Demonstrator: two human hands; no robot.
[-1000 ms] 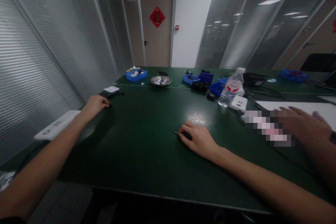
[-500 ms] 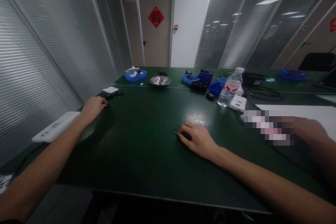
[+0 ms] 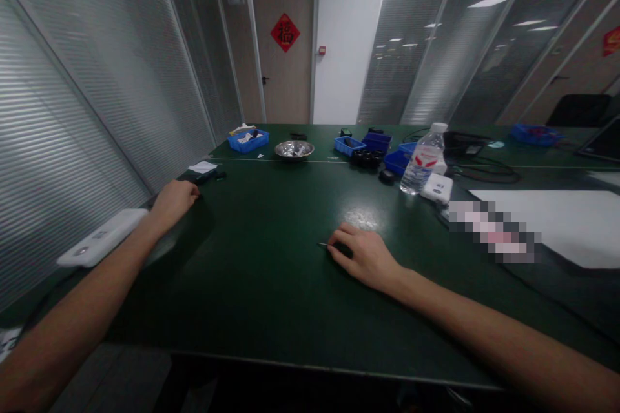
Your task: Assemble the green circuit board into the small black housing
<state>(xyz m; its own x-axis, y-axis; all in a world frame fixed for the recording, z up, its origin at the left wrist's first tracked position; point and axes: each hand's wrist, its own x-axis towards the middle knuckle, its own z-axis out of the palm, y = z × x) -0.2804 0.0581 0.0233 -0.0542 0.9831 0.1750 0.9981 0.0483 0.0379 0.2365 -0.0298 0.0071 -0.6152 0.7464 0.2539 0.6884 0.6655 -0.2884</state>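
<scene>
Head view: the right hand (image 3: 365, 258) curls loosely over a small dark tool (image 3: 341, 249) on the table (image 3: 271, 297), thin tip poking out left of the grip, so it could slide free, while the left hand (image 3: 173, 199) rests half-closed, contents unclear.

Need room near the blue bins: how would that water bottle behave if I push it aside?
The water bottle stands upright, tall and narrow, so a high push would probably tip it, and its round body would then likely roll. Its clear plastic looks thin, so it may dent under a squeeze. How full it is, hence its weight, cannot be told.
</scene>
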